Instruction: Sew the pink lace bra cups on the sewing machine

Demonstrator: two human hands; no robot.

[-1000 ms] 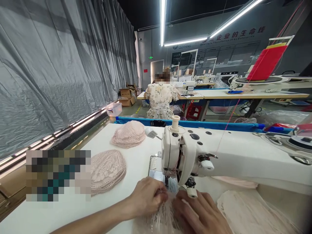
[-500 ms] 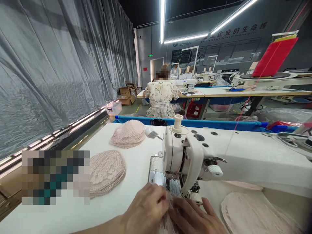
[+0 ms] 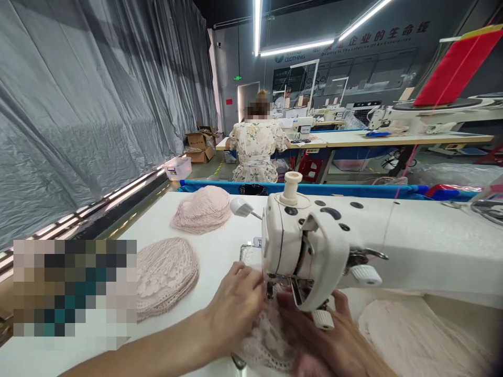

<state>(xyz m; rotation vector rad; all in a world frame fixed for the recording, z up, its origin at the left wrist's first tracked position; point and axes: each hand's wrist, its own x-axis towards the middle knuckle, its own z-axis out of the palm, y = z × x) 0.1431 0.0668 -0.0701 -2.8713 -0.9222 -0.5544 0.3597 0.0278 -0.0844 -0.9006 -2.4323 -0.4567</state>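
A pale pink lace piece (image 3: 267,343) lies under the needle area of the white sewing machine (image 3: 275,235), its scalloped edge toward me. My left hand (image 3: 239,301) is on the lace's left side, fingers curled down against it beside the presser foot. My right hand (image 3: 314,327) holds the lace from the right, below the machine head, with its fingers partly hidden by the machine's white lever guard and blurred. Two stacks of similar lace pieces, a nearer stack (image 3: 168,275) and a farther stack (image 3: 204,209), sit on the table to the left.
More pale pink pieces (image 3: 408,335) lie right of my right hand, under the machine arm. A red thread cone (image 3: 458,68) stands at upper right. Beyond the blue cloth edge (image 3: 212,187), a person (image 3: 257,149) sits at another table. A grey curtain (image 3: 98,104) hangs on the left.
Both hands have moved forward, closer under the machine head, and the lace now spreads wider between them toward me. The view has shifted slightly, with the machine appearing larger.
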